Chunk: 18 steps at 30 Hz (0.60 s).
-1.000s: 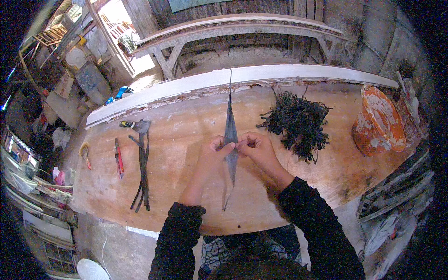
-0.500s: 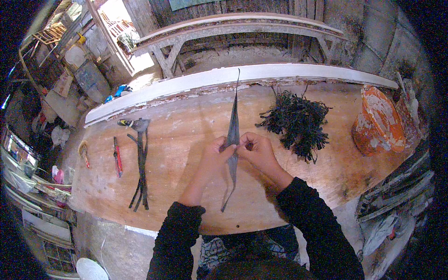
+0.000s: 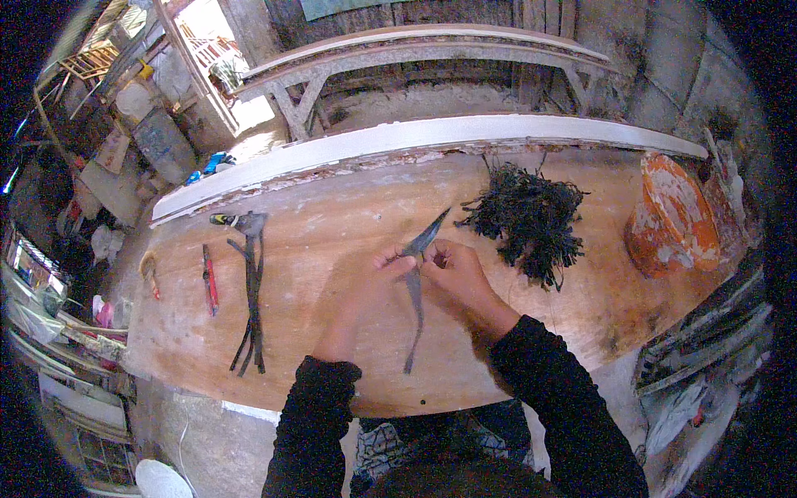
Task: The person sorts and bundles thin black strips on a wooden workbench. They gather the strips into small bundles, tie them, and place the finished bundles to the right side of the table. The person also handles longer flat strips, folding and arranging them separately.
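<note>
Over the middle of the wooden table, a thin dark grey strip (image 3: 430, 232) is held between my two hands. My left hand (image 3: 388, 264) pinches it from the left, thumb on top. Close beside it, my right hand (image 3: 455, 267) has its fingers curled at the strip's right edge; the fingertips' exact hold is partly hidden. The strip's pointed upper end leans to the right, and its narrow tail hangs toward me. A tangled heap of black strips (image 3: 531, 220) lies right of my hands. Several straight black strips (image 3: 253, 307) lie to the left.
On the wooden table (image 3: 573, 332), a putty knife (image 3: 251, 222) touches the straight strips. A red-handled tool (image 3: 211, 286) and a small brush (image 3: 151, 274) lie farther left. An orange bucket (image 3: 677, 220) with white splatter stands tilted at right. A long white board (image 3: 432, 133) spans the far edge.
The strip's upper end, stretched up and away from me before, now is shorter and bent to the right. Its tail has swung slightly right. Both hands stay nearly in place.
</note>
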{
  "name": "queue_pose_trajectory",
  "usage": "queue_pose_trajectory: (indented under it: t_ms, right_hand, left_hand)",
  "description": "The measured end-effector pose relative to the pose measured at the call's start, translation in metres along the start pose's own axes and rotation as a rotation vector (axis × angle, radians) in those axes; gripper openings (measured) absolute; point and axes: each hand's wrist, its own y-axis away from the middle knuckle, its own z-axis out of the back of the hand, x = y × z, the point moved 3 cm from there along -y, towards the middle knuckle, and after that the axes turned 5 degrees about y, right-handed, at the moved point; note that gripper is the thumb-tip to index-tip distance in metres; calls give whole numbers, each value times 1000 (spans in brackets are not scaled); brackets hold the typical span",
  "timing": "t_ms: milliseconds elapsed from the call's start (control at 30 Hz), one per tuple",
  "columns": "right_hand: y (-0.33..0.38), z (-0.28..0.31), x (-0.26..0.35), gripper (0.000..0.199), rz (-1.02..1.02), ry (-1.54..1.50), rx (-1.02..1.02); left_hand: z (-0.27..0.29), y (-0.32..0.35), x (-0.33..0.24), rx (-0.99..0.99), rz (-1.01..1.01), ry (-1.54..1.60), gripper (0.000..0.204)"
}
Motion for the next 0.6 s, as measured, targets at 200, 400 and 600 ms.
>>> queue_pose_trajectory:
  t_ms: [200,400,600]
  right_hand:
    - [2,-1,11,27,-164,197,167]
    - [4,11,18,29,-152,316,115]
    - [1,16,21,32,-130,491,95]
  left_hand:
    - [72,7,-11,-80,-396,742,14]
    - [168,38,-29,470,-709,1513,9]
    - [210,56,-21,374,-800,1647,10]
